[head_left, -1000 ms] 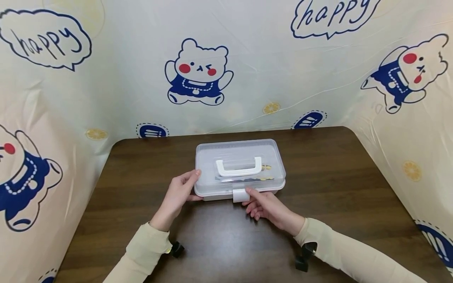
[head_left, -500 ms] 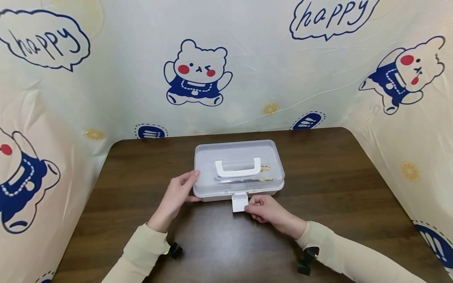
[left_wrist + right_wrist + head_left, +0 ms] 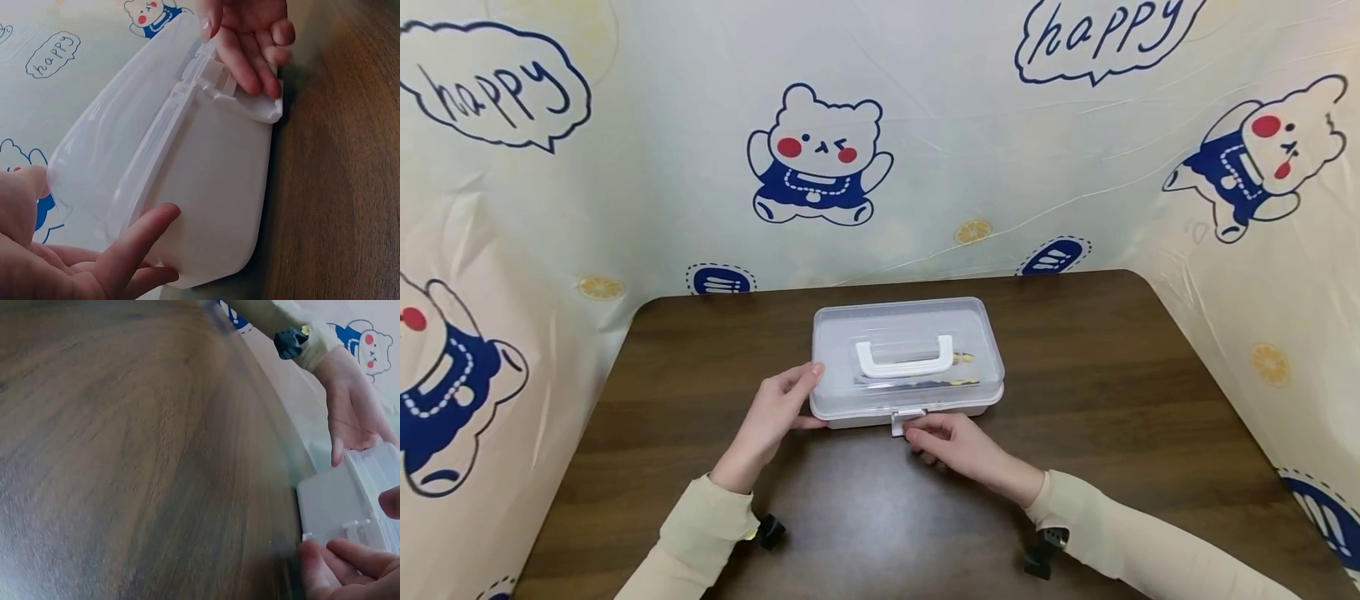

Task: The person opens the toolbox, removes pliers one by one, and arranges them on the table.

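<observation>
A clear-lidded plastic storage box (image 3: 842,333) with a white carry handle (image 3: 906,367) stands on the table, its lid down. My left hand (image 3: 769,417) holds its left end, thumb at the lid edge and fingers lower along the front wall. At the middle of the front, the white latch (image 3: 267,112) sticks outward from the wall. My right hand (image 3: 966,450) grips this latch, fingertips (image 3: 250,81) at its flap and thumb up near the lid. The hand hides part of the latch in the head view. Yellow and dark items (image 3: 958,382) show faintly through the lid.
The dark wooden table (image 3: 1075,367) has a rounded far edge. Behind and beside it hangs a pale cloth (image 3: 925,125) printed with bears and lemon slices. Black wrist cameras (image 3: 1045,552) sit at both sleeve cuffs.
The latch was first upright against the box front, then flipped down and outward, and now shows partly raised. My right hand followed it and shifted slightly left. The left hand kept its hold.
</observation>
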The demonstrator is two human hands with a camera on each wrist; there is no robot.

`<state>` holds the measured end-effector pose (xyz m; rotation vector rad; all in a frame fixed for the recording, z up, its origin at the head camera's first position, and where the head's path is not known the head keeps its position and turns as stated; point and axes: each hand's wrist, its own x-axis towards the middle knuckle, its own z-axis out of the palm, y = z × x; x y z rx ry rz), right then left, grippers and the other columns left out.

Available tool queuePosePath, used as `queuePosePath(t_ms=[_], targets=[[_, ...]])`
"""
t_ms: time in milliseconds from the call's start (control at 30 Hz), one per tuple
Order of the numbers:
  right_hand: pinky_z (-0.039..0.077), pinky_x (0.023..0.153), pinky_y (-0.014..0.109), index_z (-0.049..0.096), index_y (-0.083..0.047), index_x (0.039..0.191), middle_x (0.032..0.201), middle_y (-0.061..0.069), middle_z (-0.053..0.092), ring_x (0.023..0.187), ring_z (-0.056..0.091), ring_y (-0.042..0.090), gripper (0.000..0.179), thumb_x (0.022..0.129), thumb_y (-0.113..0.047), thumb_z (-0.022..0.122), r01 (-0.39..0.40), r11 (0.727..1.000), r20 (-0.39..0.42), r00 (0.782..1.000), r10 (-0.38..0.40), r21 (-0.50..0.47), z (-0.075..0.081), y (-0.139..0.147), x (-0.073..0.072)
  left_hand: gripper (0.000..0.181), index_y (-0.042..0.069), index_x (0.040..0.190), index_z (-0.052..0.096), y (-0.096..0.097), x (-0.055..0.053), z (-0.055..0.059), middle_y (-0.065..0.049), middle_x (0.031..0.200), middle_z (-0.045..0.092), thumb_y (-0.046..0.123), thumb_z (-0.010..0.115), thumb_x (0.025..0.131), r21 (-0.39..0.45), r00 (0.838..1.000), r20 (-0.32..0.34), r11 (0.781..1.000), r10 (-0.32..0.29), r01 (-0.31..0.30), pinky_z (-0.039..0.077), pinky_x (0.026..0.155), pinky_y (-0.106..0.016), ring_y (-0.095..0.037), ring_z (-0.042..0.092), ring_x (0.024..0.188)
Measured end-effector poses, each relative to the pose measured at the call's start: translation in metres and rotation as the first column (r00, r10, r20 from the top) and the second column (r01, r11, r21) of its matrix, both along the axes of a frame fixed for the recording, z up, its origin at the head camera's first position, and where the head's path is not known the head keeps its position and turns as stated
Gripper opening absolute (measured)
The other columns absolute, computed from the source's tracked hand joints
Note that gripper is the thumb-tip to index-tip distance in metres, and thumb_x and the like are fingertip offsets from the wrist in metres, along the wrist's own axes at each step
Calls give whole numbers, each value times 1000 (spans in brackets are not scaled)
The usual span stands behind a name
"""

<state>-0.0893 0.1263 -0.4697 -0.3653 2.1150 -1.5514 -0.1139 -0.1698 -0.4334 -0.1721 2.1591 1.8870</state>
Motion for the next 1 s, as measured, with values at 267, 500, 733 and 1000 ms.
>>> queuePosePath(t_ms=[267,500,733,1000], targets=[[58,88,26,62,4,139,134,21,68,105,72,23,43,106,-23,62,-164,986,-107,980,168,44,10,18,-2,71,-6,153,43,-2,-3,-1,-26,152,49,45,57,107,3,1000,-3,1000,-30,30,65,77,-40,-35,62,119],[54,98,24,57,10,141,141,27,61,126,63,40,45,106,-17,63,-202,977,-183,960,210,62,21,49,-1,73,-4,160,31,-7,3,-2,-28,158,42,39,57,108,7,996,-12,996,-86,86,64,82,-40,-37,62,123],[63,73,30,73,2,117,106,14,78,88,75,22,23,106,-16,63,-44,985,-316,944,94,164,32,91,-9,75,0,160,34,-18,7,-1,-24,159,43,23,73,100,-35,980,-110,986,-167,164,62,90,-43,-39,52,139],[48,56,25,70,-15,81,68,-7,61,65,56,11,26,103,-28,68,226,921,-509,860,-36,318,35,123,-30,76,1,156,44,-29,7,-9,-19,156,50,22,81,93,-288,935,-254,942,-247,171,44,113,-51,-34,50,143]])
